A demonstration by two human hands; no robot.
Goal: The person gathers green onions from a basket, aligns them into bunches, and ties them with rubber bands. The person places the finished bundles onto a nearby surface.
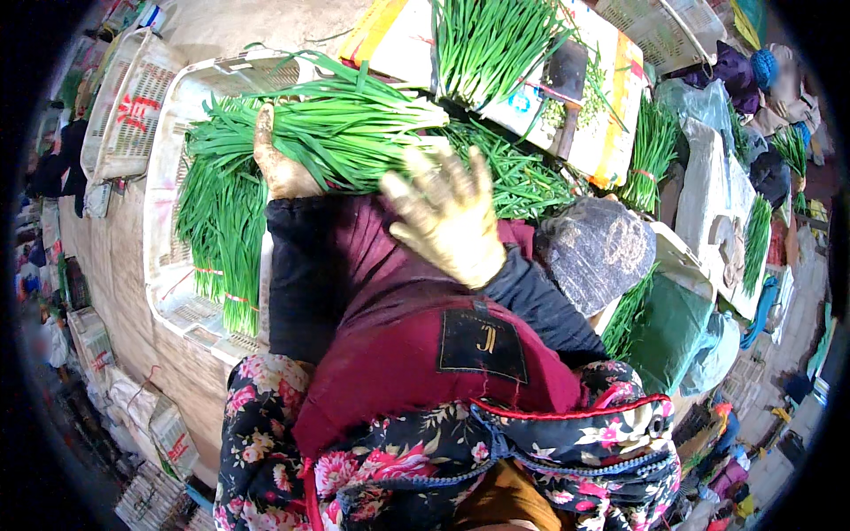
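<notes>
A loose bunch of garlic chives [352, 123] lies across my left hand [282, 156], whose thumb is up over the leaves. The pale stem ends point right. My right hand [451, 216] is blurred, with fingers spread, beside the lower stems; it grips nothing visible. Under the left end of the bunch, chive bundles [232, 265] with red bands fill part of a white plastic crate [159, 245]. More loose chives [518, 169] lie just beyond my right hand. Maroon cloth [398, 345] with a dark patch covers my lap.
A box with yellow tape [611, 126] carries a pile of chives [495, 50] and a dark-bladed cleaver [564, 73]. Right of me are a grey cloth-covered object [597, 249] and a banded bundle [647, 159]. Stacked crates [129, 106] stand at left. People sit at upper right.
</notes>
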